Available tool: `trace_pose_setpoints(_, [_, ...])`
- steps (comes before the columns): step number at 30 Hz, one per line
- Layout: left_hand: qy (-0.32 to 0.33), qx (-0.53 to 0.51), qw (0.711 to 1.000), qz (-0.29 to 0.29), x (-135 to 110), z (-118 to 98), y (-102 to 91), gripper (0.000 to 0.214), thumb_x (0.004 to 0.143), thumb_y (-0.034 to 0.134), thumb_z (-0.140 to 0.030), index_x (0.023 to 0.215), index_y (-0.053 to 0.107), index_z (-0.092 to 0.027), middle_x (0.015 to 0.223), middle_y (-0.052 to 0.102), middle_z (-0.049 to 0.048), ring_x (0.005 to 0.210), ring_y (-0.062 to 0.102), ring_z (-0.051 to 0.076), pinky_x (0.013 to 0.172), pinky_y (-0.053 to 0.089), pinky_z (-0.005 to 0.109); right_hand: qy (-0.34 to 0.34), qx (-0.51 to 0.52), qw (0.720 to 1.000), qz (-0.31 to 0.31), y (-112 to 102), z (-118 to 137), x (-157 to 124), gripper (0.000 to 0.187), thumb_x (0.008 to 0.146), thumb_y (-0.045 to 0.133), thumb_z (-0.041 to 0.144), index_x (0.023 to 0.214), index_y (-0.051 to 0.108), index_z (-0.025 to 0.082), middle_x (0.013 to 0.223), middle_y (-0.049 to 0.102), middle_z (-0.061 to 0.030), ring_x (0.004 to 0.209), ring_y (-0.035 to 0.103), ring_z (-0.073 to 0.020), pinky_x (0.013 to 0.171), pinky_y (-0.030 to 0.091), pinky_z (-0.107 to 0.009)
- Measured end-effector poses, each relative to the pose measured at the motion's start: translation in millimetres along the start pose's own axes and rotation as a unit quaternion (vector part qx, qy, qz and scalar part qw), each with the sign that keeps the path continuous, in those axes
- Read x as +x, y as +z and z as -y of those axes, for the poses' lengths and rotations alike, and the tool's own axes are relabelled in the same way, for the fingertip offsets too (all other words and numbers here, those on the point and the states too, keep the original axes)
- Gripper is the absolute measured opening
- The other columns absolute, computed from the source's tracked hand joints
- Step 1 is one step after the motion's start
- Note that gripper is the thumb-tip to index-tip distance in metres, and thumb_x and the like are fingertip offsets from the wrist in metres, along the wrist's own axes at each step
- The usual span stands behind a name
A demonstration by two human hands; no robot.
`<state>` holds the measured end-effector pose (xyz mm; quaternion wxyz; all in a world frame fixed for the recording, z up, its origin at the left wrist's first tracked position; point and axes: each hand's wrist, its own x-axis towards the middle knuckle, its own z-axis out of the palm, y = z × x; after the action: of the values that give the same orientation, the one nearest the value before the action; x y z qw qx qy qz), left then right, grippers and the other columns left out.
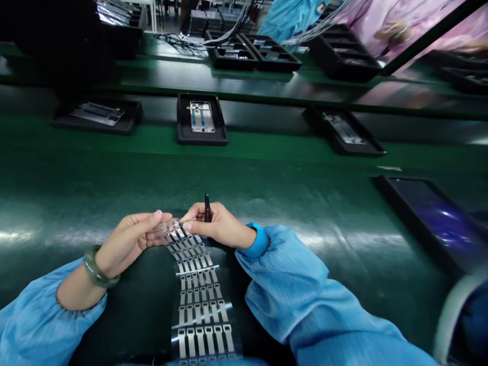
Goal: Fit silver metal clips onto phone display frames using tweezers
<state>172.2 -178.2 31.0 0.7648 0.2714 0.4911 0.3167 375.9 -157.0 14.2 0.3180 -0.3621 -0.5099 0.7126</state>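
A long clear sheet of silver-grey stickers (204, 307) in rows runs from the bottom edge up to my hands. My left hand (135, 234), with a green bangle on the wrist, pinches the far end of this sheet between thumb and fingers. In my right hand (215, 223), which has a blue band at the wrist, is a pair of black tweezers (207, 207), its dark end sticking up above the fingers. The right fingertips are at the sheet's top row, close to the left fingers. Whether the tweezer tips touch a sticker is too small to tell.
Beyond my hands, black trays with phone frames stand on the green surface: a left tray (131, 122), a middle tray (183, 127) and a right tray (371, 147). A dark, glossy panel (438, 213) lies at right. Compartment trays (278, 65) and people in blue and pink clothing are behind.
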Motion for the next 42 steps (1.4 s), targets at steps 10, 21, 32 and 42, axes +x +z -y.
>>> trace_pose_setpoints(10, [0.176, 0.192, 0.965, -0.022, 4, 10, -2.4, 0.038, 0.07, 0.072, -0.037, 0.103, 0.066, -0.02, 0.099, 0.07, 0.005, 0.088, 0.065, 0.017, 0.08, 0.051, 0.027, 0.026, 0.033, 0.997, -0.059, 4, -2, 1, 0.031, 0.065, 0.076, 0.038, 0.072, 0.058, 0.014, 0.055, 0.051, 0.0059, 0.045, 0.037, -0.0033, 0.04, 0.026, -0.017])
trace_pose_setpoints(21, [0.304, 0.425, 0.851, -0.047, 2, 12, 1.9, 0.028, 0.077, 0.063, -0.034, 0.101, 0.068, -0.022, 0.087, 0.065, 0.0043, 0.075, 0.06, 0.015, 0.065, 0.047, 0.024, -0.013, -0.018, 0.999, -0.033, 6, -4, -1, 0.023, 0.07, 0.072, 0.034, 0.074, 0.06, 0.014, 0.066, 0.058, 0.0023, 0.059, 0.048, -0.0072, 0.056, 0.039, -0.022])
trace_pose_setpoints(32, [0.274, 0.433, 0.858, 0.041, 1, 0, -10.4, 0.024, 0.083, 0.054, -0.032, 0.098, 0.071, -0.025, 0.074, 0.065, 0.0025, 0.069, 0.056, 0.015, 0.062, 0.043, 0.022, -0.015, -0.052, 0.999, -0.002, 4, -4, 1, 0.026, 0.068, 0.073, 0.037, 0.074, 0.062, 0.015, 0.067, 0.058, 0.002, 0.061, 0.05, -0.0086, 0.057, 0.041, -0.023])
trace_pose_setpoints(42, [0.205, 0.392, 0.896, 0.046, 1, 2, -12.0, 0.038, 0.071, 0.068, -0.038, 0.106, 0.067, -0.023, 0.086, 0.064, 0.0046, 0.069, 0.057, 0.015, 0.061, 0.045, 0.023, 0.001, -0.067, 0.997, 0.024, 3, -4, 2, 0.03, 0.067, 0.073, 0.04, 0.077, 0.064, 0.014, 0.066, 0.057, 0.0018, 0.06, 0.048, -0.0082, 0.055, 0.038, -0.022])
